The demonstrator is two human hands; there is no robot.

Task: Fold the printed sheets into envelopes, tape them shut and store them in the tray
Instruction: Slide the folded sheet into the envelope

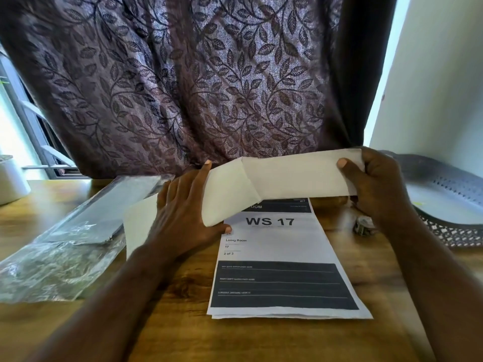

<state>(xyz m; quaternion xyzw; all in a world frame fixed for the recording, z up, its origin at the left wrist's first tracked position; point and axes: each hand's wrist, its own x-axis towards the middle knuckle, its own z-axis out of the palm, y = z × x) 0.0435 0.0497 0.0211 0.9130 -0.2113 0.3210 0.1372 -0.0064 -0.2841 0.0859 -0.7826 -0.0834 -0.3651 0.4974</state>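
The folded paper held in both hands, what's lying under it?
A stack of printed sheets on the wooden table. WS 17 and the lower dark block show; the folded paper covers most of the top header.

head cam | forward and down | close over table (261, 340) | edges seemingly warped

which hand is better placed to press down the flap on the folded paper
Left, probably. The left hand holds the flap end of the folded paper, thumb at its lower edge. The right hand grips the far end, away from the flap, and can steady it.
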